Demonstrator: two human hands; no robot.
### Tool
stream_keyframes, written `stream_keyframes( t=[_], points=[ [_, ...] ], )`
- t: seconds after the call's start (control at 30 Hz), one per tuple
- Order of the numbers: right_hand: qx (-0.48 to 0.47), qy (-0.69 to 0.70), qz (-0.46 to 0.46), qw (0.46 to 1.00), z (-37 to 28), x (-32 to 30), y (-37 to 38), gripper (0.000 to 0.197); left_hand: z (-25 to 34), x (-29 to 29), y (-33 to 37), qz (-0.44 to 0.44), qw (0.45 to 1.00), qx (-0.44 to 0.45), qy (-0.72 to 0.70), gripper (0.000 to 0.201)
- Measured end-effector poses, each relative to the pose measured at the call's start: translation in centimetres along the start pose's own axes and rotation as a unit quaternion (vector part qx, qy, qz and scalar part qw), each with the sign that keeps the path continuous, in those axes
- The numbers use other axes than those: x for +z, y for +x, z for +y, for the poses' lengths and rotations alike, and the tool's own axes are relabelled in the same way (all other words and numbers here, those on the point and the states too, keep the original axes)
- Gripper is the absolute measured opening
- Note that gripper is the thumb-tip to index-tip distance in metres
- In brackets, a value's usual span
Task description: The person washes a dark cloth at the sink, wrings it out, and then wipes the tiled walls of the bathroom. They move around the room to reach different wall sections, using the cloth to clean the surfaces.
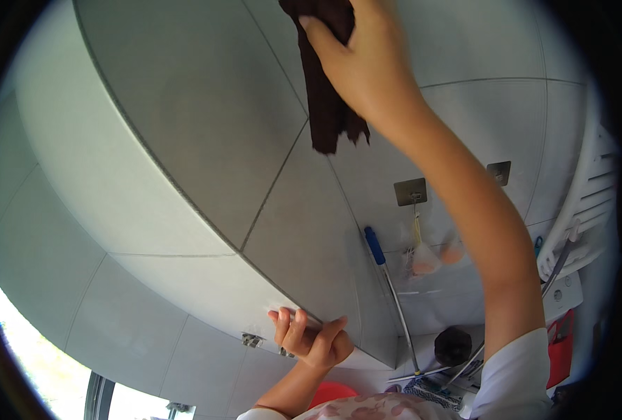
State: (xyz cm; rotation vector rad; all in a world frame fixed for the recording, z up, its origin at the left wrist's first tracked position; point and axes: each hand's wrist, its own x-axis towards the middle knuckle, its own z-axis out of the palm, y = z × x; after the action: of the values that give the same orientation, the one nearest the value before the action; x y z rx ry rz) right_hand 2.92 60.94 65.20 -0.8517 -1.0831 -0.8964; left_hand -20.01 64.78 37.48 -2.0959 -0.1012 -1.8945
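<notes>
My right hand (360,59) is raised high and holds a dark brown cloth (328,112) against the grey tiled surface. Its thumb lies on the cloth, whose ragged lower end hangs below the hand; the other fingers are hidden or out of the picture. Low in the middle, my left hand (313,341) is hooked around the edge of the tiled ledge (178,238), fingers curled on the pale side.
Metal hook plates (410,192) sit on the right wall, with small net bags (424,259) hanging below. A blue-handled pole (375,245) leans in the corner near a dark bin (453,346). A white rack (577,203), a red bag (560,350) and a bright window (31,336) flank the view.
</notes>
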Motion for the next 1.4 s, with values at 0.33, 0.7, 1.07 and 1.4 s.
stream_keyframes(
  t=[0.33,0.7,1.07,1.4],
  points=[
    [-0.062,-0.132,0.021,0.989,2.3,-7.4,-8.3,0.030,0.5,0.3,-0.2,0.007,0.999,-0.017,0.051,0.030],
    [-0.045,-0.312,0.063,0.947,7.4,-15.5,-2.1,0.031,0.7,0.4,0.4,0.000,0.999,-0.009,0.050,0.026],
    [-0.218,-0.386,-0.198,0.874,9.8,-12.4,-8.3,0.015,0.9,0.8,0.5,0.019,0.999,-0.023,0.036,0.029],
    [-0.246,-0.453,-0.176,0.839,8.9,-13.0,-5.1,0.017,0.6,0.7,0.6,0.018,1.000,-0.022,0.011,0.028]
  ],
)
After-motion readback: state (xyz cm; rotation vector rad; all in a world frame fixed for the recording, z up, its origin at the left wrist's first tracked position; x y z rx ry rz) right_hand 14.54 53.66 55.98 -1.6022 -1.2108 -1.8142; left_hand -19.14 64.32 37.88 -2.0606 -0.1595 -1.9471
